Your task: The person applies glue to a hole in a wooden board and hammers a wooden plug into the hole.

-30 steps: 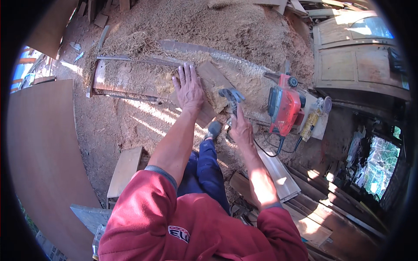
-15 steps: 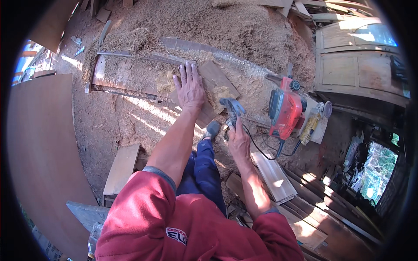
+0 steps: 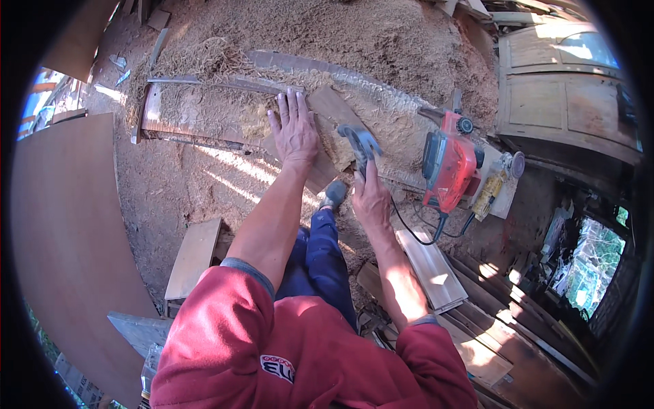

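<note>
My left hand (image 3: 297,136) lies flat with its fingers slightly spread, pressing on a short wooden board (image 3: 320,174) on the sawdust-strewn workbench (image 3: 194,112). Just beyond its right side a second brown board (image 3: 336,109) lies slantwise; whether the two are joined cannot be made out. My right hand (image 3: 372,200) is wrapped round the handle of a claw hammer (image 3: 359,146). The dark hammer head is over the bench, right of my left hand, and slightly blurred. Any nail under it is not visible.
A red electric planer (image 3: 451,163) stands on the bench's right end, its black cord (image 3: 409,232) looping toward me. Beside it lies a yellow power tool (image 3: 489,196). Stacked planks (image 3: 432,269) lie at lower right, a wooden cabinet (image 3: 565,109) stands far right, and a large panel (image 3: 75,232) leans left.
The hammer and my right hand have moved up and away from me, the head turning a little. My left hand stays on the board, and the whole view has shifted slightly.
</note>
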`<state>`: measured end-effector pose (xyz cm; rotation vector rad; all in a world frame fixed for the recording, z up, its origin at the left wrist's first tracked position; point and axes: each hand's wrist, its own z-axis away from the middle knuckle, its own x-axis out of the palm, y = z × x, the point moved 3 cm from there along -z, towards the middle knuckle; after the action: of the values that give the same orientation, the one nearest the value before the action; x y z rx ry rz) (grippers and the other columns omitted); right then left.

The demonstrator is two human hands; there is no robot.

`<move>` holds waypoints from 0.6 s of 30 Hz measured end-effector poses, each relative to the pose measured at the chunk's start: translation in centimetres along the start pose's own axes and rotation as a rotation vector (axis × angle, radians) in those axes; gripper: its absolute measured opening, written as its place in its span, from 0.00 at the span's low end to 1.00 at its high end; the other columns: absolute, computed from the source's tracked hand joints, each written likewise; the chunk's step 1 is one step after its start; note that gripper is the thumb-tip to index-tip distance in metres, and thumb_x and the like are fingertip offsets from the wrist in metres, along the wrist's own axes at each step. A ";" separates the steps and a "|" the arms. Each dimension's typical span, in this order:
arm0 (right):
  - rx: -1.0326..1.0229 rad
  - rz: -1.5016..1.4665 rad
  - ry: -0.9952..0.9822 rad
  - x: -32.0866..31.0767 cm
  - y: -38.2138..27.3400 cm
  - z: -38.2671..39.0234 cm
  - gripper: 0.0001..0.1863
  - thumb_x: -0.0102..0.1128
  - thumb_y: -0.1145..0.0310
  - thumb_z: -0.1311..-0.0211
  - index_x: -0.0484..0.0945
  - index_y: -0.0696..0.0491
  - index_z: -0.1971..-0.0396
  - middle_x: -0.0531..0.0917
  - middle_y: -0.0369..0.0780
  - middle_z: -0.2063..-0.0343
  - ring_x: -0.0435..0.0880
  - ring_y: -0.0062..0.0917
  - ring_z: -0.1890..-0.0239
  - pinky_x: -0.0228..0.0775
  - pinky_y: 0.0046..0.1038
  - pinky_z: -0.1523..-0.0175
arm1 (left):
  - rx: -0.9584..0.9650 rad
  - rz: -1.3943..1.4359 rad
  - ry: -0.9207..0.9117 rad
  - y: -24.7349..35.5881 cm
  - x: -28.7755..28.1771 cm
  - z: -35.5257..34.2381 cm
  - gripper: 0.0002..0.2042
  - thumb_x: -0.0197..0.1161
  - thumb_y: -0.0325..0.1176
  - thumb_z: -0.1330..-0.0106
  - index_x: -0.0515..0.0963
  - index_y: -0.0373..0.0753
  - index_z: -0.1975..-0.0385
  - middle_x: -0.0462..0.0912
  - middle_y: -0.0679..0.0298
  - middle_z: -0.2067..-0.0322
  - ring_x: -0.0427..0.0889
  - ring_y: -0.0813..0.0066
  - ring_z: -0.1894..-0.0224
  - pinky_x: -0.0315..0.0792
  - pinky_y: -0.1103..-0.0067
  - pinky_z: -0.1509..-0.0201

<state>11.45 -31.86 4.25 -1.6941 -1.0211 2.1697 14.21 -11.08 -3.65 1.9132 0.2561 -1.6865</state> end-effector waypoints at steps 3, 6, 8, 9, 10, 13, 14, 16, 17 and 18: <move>0.057 0.111 -0.097 1.1 1.0 -0.3 0.33 0.56 0.67 0.29 0.57 0.57 0.28 0.84 0.58 0.57 0.85 0.56 0.61 0.79 0.49 0.58 | 0.002 -0.009 -0.016 0.1 -0.2 -0.3 0.28 0.40 0.43 0.21 0.56 0.38 0.25 0.51 0.58 0.22 0.45 0.56 0.19 0.36 0.53 0.19; 0.020 0.074 -0.093 -0.1 0.6 0.7 0.32 0.55 0.68 0.29 0.57 0.57 0.28 0.84 0.58 0.56 0.86 0.54 0.61 0.80 0.48 0.60 | -0.005 -0.009 -0.018 0.1 -0.4 -0.2 0.28 0.40 0.43 0.21 0.56 0.38 0.25 0.51 0.57 0.22 0.45 0.55 0.19 0.36 0.54 0.19; -0.017 0.007 -0.025 -0.1 0.6 1.1 0.32 0.55 0.68 0.29 0.57 0.58 0.29 0.84 0.58 0.56 0.86 0.54 0.61 0.80 0.48 0.60 | -0.003 -0.013 -0.011 0.4 -0.5 -0.2 0.29 0.40 0.44 0.21 0.56 0.38 0.24 0.51 0.57 0.22 0.45 0.56 0.19 0.36 0.54 0.19; -0.005 0.058 -0.091 0.4 1.0 1.3 0.31 0.55 0.69 0.28 0.58 0.58 0.29 0.84 0.58 0.57 0.86 0.54 0.61 0.80 0.47 0.60 | -0.005 -0.013 -0.017 0.3 -0.5 -0.2 0.29 0.40 0.44 0.21 0.56 0.38 0.24 0.51 0.57 0.22 0.45 0.56 0.19 0.36 0.54 0.19; 0.007 0.110 -0.158 0.8 1.3 1.6 0.31 0.55 0.69 0.28 0.59 0.59 0.29 0.84 0.58 0.58 0.86 0.54 0.61 0.80 0.47 0.59 | -0.009 -0.021 -0.025 0.1 -0.5 -0.3 0.29 0.40 0.44 0.21 0.56 0.38 0.24 0.51 0.57 0.22 0.45 0.56 0.19 0.36 0.54 0.19; -0.020 0.052 -0.083 -0.4 0.0 2.3 0.28 0.56 0.69 0.28 0.62 0.59 0.32 0.85 0.55 0.64 0.86 0.53 0.63 0.80 0.47 0.62 | -0.010 -0.020 -0.009 0.1 -0.4 -0.6 0.29 0.40 0.44 0.21 0.56 0.39 0.24 0.51 0.57 0.22 0.45 0.56 0.19 0.36 0.54 0.19; -0.037 0.041 -0.010 -0.7 -0.8 2.2 0.27 0.56 0.69 0.28 0.62 0.59 0.33 0.84 0.55 0.66 0.86 0.52 0.64 0.79 0.47 0.63 | -0.008 -0.015 -0.003 -0.2 -0.3 -0.3 0.28 0.40 0.44 0.21 0.56 0.39 0.24 0.51 0.57 0.22 0.44 0.56 0.19 0.36 0.54 0.19; 0.027 0.097 -0.094 0.0 0.5 2.8 0.27 0.56 0.69 0.28 0.63 0.59 0.33 0.84 0.55 0.66 0.86 0.53 0.64 0.79 0.47 0.62 | -0.013 -0.014 -0.018 0.1 -0.3 -0.4 0.28 0.41 0.43 0.21 0.57 0.40 0.24 0.51 0.58 0.22 0.45 0.58 0.19 0.36 0.54 0.19; 0.087 0.151 -0.172 0.5 1.3 3.2 0.26 0.56 0.69 0.28 0.63 0.59 0.34 0.84 0.55 0.66 0.86 0.53 0.63 0.79 0.47 0.62 | -0.016 -0.013 -0.027 0.2 -0.3 -0.3 0.28 0.42 0.43 0.21 0.58 0.41 0.25 0.50 0.60 0.21 0.46 0.59 0.19 0.36 0.53 0.19; 0.058 0.125 -0.204 0.5 1.1 2.6 0.28 0.56 0.69 0.28 0.62 0.59 0.32 0.85 0.57 0.62 0.86 0.53 0.61 0.79 0.47 0.60 | -0.018 -0.014 -0.021 0.0 -0.2 -0.3 0.28 0.42 0.43 0.21 0.58 0.41 0.25 0.50 0.60 0.21 0.46 0.59 0.19 0.36 0.53 0.19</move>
<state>9.20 -33.43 3.42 -1.5751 -0.9103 2.4684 14.45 -10.88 -3.42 1.8832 0.2766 -1.7074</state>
